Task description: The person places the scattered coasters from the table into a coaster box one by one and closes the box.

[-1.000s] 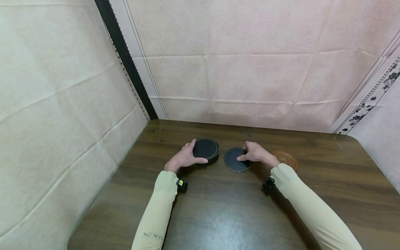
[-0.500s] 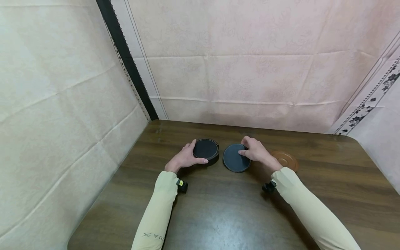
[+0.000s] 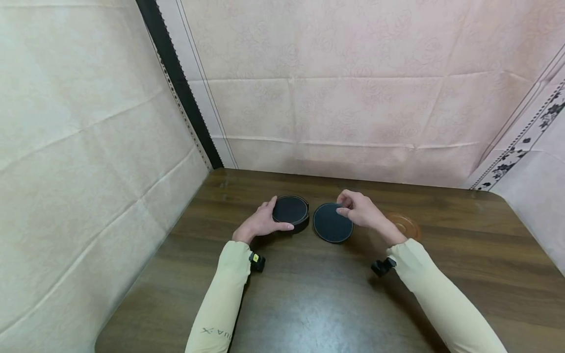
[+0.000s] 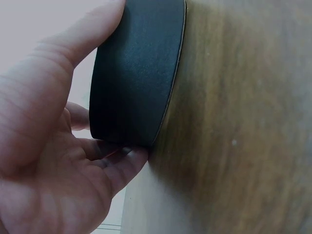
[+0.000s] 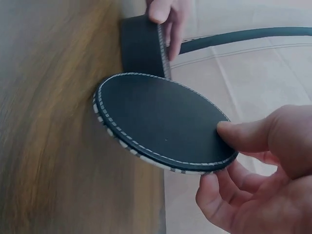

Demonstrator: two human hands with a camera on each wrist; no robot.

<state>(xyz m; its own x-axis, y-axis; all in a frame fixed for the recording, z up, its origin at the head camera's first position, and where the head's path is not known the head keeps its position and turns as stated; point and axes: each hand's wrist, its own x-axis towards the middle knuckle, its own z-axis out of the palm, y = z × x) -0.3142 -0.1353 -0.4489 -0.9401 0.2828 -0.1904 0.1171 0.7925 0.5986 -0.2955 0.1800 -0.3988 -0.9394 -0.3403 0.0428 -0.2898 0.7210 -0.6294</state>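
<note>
My left hand (image 3: 263,220) grips a round black coaster holder (image 4: 136,73) standing on the table, thumb on the near side and fingers around the far left. A black disc with a light stitched rim (image 3: 290,209) fills its top. Just right of the holder, my right hand (image 3: 361,211) pinches a round black coaster (image 5: 161,119) by its right edge, thumb on the top face and fingers beneath. White stitching rings the coaster's face, and its side shows a light-and-dark pattern. In the right wrist view the coaster is tilted and held off the tabletop.
A brown round disc (image 3: 405,225) lies on the wooden table (image 3: 300,294) behind the right forearm, which partly covers it. Pale cloth walls (image 3: 353,108) rise at the table's back and sides. Each wrist wears a small black camera (image 3: 383,266).
My right hand has raised and tilted the coaster, shifting slightly toward the back and left, nearer the holder. The left hand and the holder have stayed in place.
</note>
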